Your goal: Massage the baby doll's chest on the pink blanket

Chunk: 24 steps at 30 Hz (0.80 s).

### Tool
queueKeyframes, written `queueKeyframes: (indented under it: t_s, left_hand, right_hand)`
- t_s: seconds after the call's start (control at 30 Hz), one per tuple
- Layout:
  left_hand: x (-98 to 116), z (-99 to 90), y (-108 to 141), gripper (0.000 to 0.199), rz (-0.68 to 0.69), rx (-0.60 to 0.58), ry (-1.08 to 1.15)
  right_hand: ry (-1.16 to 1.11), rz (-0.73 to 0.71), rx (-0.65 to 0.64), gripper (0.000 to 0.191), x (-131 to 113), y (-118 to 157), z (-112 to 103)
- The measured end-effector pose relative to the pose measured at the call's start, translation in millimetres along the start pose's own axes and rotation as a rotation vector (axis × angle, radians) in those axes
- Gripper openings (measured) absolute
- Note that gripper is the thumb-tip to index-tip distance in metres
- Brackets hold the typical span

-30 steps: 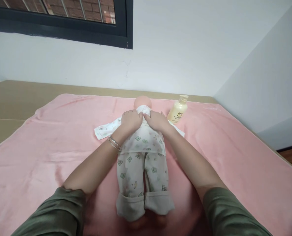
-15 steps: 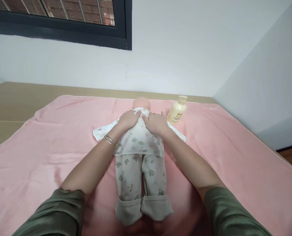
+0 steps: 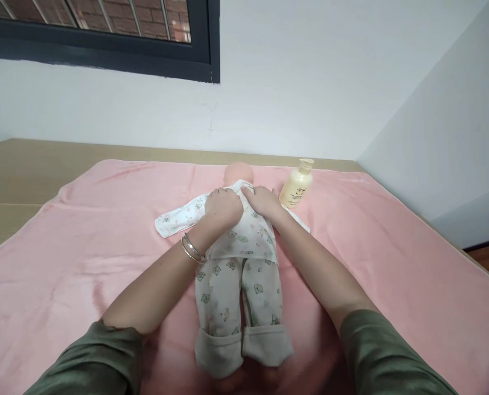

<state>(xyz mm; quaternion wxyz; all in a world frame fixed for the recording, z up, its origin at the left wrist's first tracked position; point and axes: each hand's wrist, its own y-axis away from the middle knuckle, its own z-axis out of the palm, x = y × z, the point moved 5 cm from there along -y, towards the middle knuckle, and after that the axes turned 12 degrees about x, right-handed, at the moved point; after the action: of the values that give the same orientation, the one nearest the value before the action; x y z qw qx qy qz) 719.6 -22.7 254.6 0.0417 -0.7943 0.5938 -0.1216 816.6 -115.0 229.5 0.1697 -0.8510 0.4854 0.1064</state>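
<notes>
A baby doll [image 3: 238, 174] lies lengthwise in front of me, its bald head away from me and no face showing. It wears a white printed top [image 3: 244, 241] and matching trousers [image 3: 220, 291] with turned-up cuffs. My left hand [image 3: 223, 208], below two silver bangles [image 3: 192, 248], rests on the left of the doll's upper body with its fingers curled under; what they hold, if anything, is hidden. On the right shoulder area lies my right hand [image 3: 266, 202], fingers stretched and thumb towards the doll's neck. Both sleeves of the top spread outward.
A pale yellow pump bottle [image 3: 297, 185] stands just right of the doll's head, near my right hand. Under everything is a pink blanket [image 3: 117, 219] on a wooden surface [image 3: 30, 170]. Behind rises a white wall [image 3: 294, 82] with a dark window frame [image 3: 205, 55].
My left hand has turned and its fingers have curled; its thumb, earlier beside the doll's neck, no longer shows. The doll has shifted slightly right. My right hand stays nearly in place.
</notes>
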Motion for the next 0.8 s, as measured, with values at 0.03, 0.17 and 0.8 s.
queueKeyframes:
  t_s: [0.03,0.17,0.8]
  left_hand:
    - [-5,2.4,-3,0.05,-0.01,-0.006,0.037]
    - [-32,17.0,-22,0.067,-0.135,-0.048,0.244]
    - [-4,10.8,2,0.041,0.232,-0.003,-0.063]
  right_hand:
    - [0.019,-0.024,0.01,0.074,-4,3,-1]
    - [0.145,-0.126,0.071,0.064,-31,31,-7]
    - [0.093,-0.058,0.052,0.064,-15,14,-1]
